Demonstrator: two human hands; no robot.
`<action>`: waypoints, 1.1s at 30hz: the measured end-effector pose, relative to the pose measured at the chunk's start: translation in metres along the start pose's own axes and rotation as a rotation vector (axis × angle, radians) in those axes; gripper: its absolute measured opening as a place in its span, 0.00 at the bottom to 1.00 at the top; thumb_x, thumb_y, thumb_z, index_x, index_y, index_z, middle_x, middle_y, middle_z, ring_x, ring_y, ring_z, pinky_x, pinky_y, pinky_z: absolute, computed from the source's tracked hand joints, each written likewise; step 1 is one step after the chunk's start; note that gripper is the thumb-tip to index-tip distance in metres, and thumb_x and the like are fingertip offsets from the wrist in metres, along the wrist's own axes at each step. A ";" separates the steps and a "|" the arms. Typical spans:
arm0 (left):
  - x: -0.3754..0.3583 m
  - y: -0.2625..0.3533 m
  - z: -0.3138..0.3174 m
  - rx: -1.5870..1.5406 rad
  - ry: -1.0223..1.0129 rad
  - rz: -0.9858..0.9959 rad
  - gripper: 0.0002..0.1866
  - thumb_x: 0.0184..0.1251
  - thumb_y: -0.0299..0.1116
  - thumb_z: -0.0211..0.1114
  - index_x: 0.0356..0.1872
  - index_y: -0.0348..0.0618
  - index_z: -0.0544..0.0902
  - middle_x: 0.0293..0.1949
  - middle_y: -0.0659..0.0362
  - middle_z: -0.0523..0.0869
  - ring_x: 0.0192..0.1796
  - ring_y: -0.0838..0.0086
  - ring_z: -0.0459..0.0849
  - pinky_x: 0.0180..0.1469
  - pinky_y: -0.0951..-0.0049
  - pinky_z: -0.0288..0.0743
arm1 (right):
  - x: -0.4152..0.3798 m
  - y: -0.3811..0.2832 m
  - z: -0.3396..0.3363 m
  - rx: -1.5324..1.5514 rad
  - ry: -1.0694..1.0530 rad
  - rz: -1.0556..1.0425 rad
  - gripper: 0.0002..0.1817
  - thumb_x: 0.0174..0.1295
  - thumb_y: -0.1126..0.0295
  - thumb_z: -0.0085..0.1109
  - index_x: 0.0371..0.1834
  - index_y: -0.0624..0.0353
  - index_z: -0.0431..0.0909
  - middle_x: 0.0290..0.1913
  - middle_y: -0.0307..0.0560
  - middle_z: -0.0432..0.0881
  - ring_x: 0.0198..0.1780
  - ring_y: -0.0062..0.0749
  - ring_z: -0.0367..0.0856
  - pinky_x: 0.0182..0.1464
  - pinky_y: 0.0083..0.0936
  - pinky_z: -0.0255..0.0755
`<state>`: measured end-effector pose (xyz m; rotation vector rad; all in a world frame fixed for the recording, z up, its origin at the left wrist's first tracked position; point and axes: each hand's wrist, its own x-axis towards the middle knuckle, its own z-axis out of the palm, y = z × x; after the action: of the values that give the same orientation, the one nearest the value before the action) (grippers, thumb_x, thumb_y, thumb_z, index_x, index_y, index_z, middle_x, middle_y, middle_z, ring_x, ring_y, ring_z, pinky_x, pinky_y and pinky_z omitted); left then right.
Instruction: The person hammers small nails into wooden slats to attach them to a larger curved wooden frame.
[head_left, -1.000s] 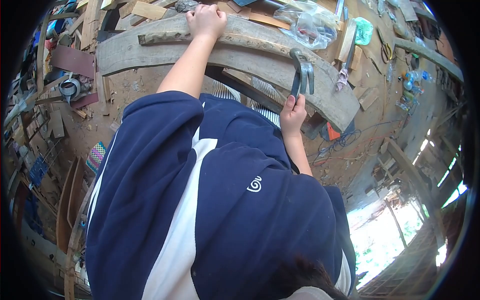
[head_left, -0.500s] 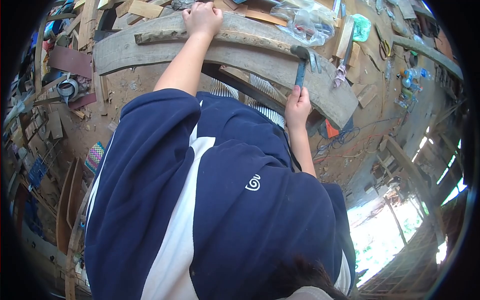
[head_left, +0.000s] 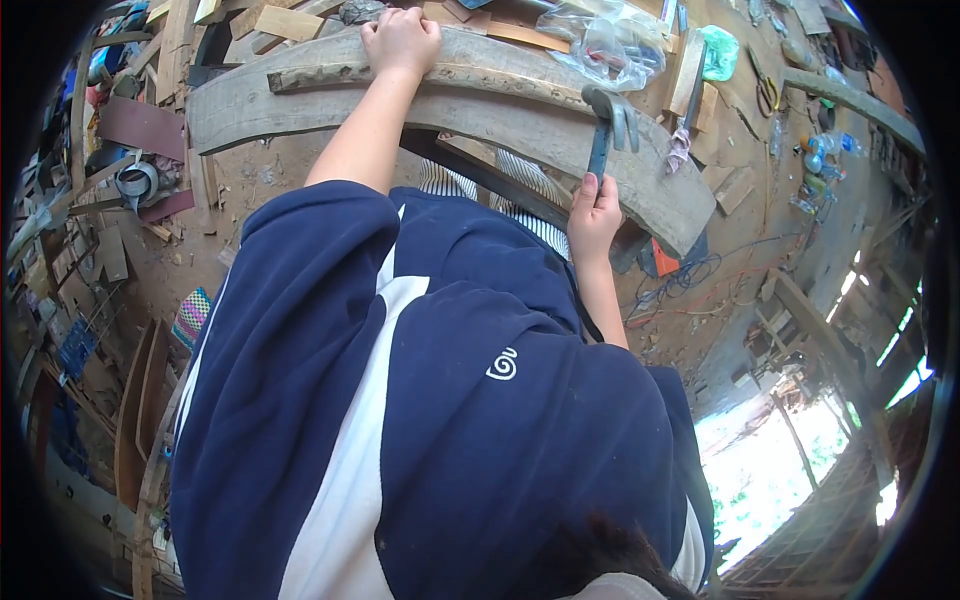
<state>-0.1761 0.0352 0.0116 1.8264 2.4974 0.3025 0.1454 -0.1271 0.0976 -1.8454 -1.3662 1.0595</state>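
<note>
A claw hammer [head_left: 600, 142] is held by its handle in my right hand [head_left: 594, 215], the fingers wrapped round it. Its metal head overlaps the right end of a narrow wooden strip [head_left: 500, 82] in this view. The strip, rough along its edge, lies lengthwise on a wide grey plank [head_left: 300, 115]. My left hand [head_left: 403, 42] is closed over the strip left of its middle, knuckles up and fingertips hidden on the far side.
Beyond the plank lie a clear plastic bag [head_left: 605, 45], wood offcuts [head_left: 290, 22] and a green bag [head_left: 720, 53]. Pliers [head_left: 767, 95] and plastic bottles [head_left: 830, 145] are on the ground to the right. A roll of tape [head_left: 135, 180] sits at the left, and cables [head_left: 690, 280] lie near the plank's right end.
The hammer head has tipped slightly and looks a little nearer the camera. My left hand has shifted slightly left and still rests on the strip.
</note>
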 end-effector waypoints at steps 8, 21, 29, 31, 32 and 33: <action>0.002 0.003 -0.005 -0.009 -0.031 -0.019 0.13 0.64 0.43 0.57 0.36 0.54 0.89 0.44 0.62 0.90 0.60 0.74 0.81 0.64 0.59 0.63 | 0.005 -0.020 -0.001 -0.115 0.001 -0.039 0.16 0.75 0.57 0.54 0.39 0.61 0.75 0.19 0.46 0.74 0.22 0.30 0.75 0.28 0.30 0.69; 0.000 -0.001 0.000 -0.006 0.001 -0.011 0.13 0.64 0.43 0.57 0.36 0.54 0.89 0.45 0.61 0.90 0.61 0.73 0.81 0.63 0.58 0.63 | 0.000 -0.018 -0.001 -0.088 -0.002 -0.072 0.17 0.75 0.57 0.53 0.39 0.61 0.74 0.19 0.49 0.74 0.21 0.33 0.74 0.28 0.31 0.69; 0.000 0.002 -0.003 -0.024 -0.021 -0.023 0.13 0.63 0.43 0.57 0.36 0.54 0.89 0.44 0.62 0.90 0.60 0.73 0.81 0.62 0.59 0.64 | 0.007 -0.024 -0.011 -0.117 -0.016 -0.061 0.17 0.76 0.57 0.53 0.39 0.62 0.75 0.19 0.47 0.74 0.21 0.30 0.74 0.27 0.30 0.68; 0.002 0.003 -0.001 -0.004 -0.023 -0.036 0.13 0.63 0.44 0.57 0.35 0.53 0.89 0.43 0.62 0.90 0.60 0.73 0.81 0.61 0.60 0.64 | 0.005 -0.023 -0.014 -0.135 -0.017 -0.060 0.16 0.75 0.57 0.53 0.39 0.62 0.75 0.20 0.48 0.75 0.22 0.31 0.75 0.27 0.30 0.69; 0.003 0.004 -0.002 -0.005 -0.020 -0.033 0.13 0.63 0.44 0.57 0.35 0.53 0.89 0.43 0.62 0.90 0.60 0.73 0.81 0.61 0.60 0.64 | 0.003 -0.019 -0.012 -0.119 0.017 -0.093 0.16 0.75 0.58 0.54 0.40 0.62 0.75 0.20 0.48 0.75 0.22 0.30 0.76 0.28 0.30 0.69; 0.002 0.004 -0.004 -0.020 -0.033 -0.026 0.14 0.62 0.45 0.56 0.35 0.52 0.88 0.43 0.62 0.90 0.59 0.73 0.81 0.61 0.59 0.64 | 0.001 -0.017 -0.010 -0.103 0.049 -0.125 0.16 0.75 0.58 0.54 0.40 0.62 0.76 0.20 0.47 0.76 0.22 0.29 0.76 0.28 0.30 0.70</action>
<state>-0.1738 0.0381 0.0164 1.7753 2.4847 0.2935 0.1462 -0.1211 0.1161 -1.8198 -1.5110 0.8903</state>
